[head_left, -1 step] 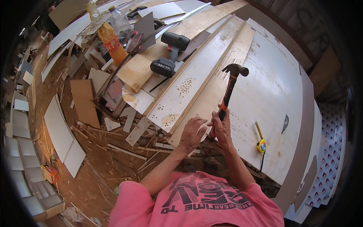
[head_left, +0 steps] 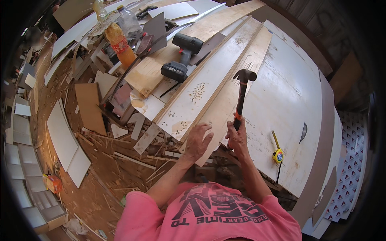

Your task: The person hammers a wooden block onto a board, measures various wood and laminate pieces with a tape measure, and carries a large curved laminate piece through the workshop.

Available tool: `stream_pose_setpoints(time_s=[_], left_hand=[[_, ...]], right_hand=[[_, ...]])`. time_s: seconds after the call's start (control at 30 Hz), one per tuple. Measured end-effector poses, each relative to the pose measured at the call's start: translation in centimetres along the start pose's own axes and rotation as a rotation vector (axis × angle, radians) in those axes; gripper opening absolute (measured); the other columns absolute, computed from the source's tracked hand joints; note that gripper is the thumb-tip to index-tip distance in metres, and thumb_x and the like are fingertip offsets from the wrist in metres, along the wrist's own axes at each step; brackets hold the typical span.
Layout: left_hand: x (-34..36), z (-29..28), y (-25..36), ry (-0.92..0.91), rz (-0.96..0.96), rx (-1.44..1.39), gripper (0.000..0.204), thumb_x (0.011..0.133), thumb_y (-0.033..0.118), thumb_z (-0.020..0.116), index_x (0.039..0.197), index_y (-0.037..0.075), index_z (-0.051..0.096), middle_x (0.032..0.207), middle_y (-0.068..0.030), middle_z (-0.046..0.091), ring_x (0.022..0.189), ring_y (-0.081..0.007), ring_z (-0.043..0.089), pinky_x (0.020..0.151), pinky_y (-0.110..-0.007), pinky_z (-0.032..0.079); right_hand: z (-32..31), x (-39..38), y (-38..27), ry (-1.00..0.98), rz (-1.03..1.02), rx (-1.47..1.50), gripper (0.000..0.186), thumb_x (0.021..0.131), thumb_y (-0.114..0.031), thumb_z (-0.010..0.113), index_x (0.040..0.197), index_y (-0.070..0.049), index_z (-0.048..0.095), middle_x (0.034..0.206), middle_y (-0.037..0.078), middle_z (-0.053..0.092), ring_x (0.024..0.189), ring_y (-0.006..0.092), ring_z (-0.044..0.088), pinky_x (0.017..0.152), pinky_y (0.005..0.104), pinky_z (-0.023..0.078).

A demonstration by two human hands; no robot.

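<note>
My right hand [head_left: 237, 139] is wrapped round the black and orange handle of a claw hammer [head_left: 242, 94]. The hammer stands nearly upright with its dark head at the top. To the left, my left hand [head_left: 195, 143] is over the near end of a long plywood strip [head_left: 215, 116], its thumb and fingers apart. No object shows in it. Farther up that strip lies a loose cluster of thin nails [head_left: 254, 60]. Small brownish bits [head_left: 197, 92] are scattered on the white board [head_left: 177, 114] left of the strip.
A cordless power tool [head_left: 183, 56] lies beyond my left hand, near an orange-filled bottle [head_left: 120, 46]. On the right are a yellow tape measure [head_left: 278, 156] and a circular saw blade [head_left: 303, 133]. Wood offcuts [head_left: 134, 156] litter the floor at left.
The hammer head has moved slightly left and down, and the handle is more upright. My left hand has drawn apart from the right hand, its fingers lifting a little.
</note>
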State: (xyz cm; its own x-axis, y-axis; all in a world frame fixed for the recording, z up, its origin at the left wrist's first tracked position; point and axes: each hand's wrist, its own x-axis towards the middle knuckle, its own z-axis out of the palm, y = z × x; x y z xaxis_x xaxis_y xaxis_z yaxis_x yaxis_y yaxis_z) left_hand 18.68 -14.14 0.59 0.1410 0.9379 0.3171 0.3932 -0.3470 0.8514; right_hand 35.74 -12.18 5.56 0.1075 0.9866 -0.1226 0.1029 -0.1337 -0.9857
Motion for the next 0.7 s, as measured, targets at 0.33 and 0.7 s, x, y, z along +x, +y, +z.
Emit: stream_pose_setpoints(time_s=[0.33, 0.7], left_hand=[[-0.7, -1.6, -6.9, 0.013, -0.038, 0.597, 0.051, 0.081, 0.025, 0.062, 0.124, 0.0, 0.05, 0.136, -0.0185, 0.041, 0.132, -0.0332, 0.032, 0.111, -0.048, 0.022], [-0.5, -1.4, -6.7, 0.041, -0.064, 0.555, 0.048, 0.08, 0.023, 0.063, 0.122, 0.001, 0.053, 0.137, -0.017, 0.042, 0.131, -0.0313, 0.035, 0.11, -0.048, 0.025]], right_hand=[[1.6, 0.3, -2.0, -0.127, 0.007, -0.219, 0.052, 0.089, -0.017, 0.059, 0.135, -0.005, 0.039, 0.077, 0.001, 0.048, 0.065, 0.0105, 0.048, 0.06, 0.0255, 0.043], [0.9, 1.1, 2.6, -0.247, -0.222, -0.738, 0.062, 0.085, -0.014, 0.062, 0.141, -0.012, 0.033, 0.113, 0.022, 0.059, 0.096, 0.0364, 0.061, 0.078, 0.0411, 0.048]])
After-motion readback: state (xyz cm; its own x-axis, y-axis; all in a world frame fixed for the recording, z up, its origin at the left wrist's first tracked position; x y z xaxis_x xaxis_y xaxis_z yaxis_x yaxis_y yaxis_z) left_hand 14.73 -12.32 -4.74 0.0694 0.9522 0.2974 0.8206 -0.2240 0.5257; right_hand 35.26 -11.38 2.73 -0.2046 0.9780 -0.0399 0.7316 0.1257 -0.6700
